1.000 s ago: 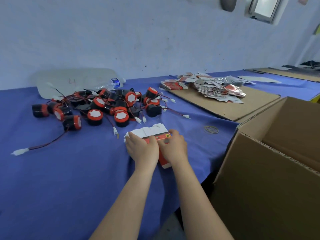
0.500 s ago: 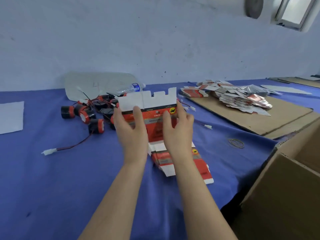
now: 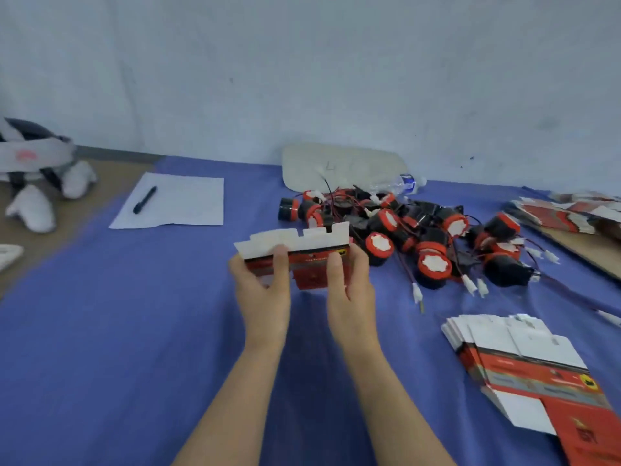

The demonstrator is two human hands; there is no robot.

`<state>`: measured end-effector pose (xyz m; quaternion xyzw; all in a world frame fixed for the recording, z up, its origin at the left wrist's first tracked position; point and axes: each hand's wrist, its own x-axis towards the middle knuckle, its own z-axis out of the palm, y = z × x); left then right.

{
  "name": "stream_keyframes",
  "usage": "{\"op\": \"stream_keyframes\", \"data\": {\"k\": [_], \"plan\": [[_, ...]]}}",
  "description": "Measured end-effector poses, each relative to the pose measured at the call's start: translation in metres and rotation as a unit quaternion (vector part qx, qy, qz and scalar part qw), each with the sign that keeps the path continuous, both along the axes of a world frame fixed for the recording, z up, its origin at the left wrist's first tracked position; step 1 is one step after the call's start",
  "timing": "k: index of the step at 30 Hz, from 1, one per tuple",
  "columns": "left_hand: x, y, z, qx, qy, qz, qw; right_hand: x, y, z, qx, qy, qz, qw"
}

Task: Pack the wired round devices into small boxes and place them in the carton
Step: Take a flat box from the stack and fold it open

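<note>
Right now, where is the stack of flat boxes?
Head view, lower right: the stack of flat boxes lies on the blue cloth, right of the right hand.

Round devices [image 3: 379,245]: more than a dozen, tangled, exact count unclear
Small box [image 3: 311,264]: one
Flat box piles [image 3: 524,364]: two
Paper sheet [image 3: 181,203]: one
Pen [image 3: 144,200]: one
Bottle [image 3: 400,183]: one
Hands: two, left hand [image 3: 265,290] and right hand [image 3: 353,290]

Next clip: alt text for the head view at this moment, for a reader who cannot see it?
The left hand and right hand hold a red-and-white small box with its white flaps up, above a blue tablecloth. Behind it lies a tangled pile of wired round devices; a stack of flat boxes lies at right.
</note>
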<state>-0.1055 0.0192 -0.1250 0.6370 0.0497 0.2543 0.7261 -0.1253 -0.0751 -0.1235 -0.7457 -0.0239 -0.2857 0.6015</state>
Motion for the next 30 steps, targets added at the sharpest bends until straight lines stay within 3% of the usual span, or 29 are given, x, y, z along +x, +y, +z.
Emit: {"op": "stream_keyframes", "data": {"k": [13,20,30], "plan": [[-0.006,-0.006,-0.012,0.100,-0.040,-0.008,0.994,-0.001,-0.001,-0.007,0.083,0.024,-0.006,0.996],[-0.006,-0.008,-0.015,0.045,-0.034,-0.103,0.993,0.002,-0.011,-0.008,0.090,0.030,0.033,0.995],[-0.005,-0.007,-0.009,-0.076,-0.008,-0.156,0.985,0.001,-0.014,-0.002,0.144,0.067,0.110,0.981]]}}
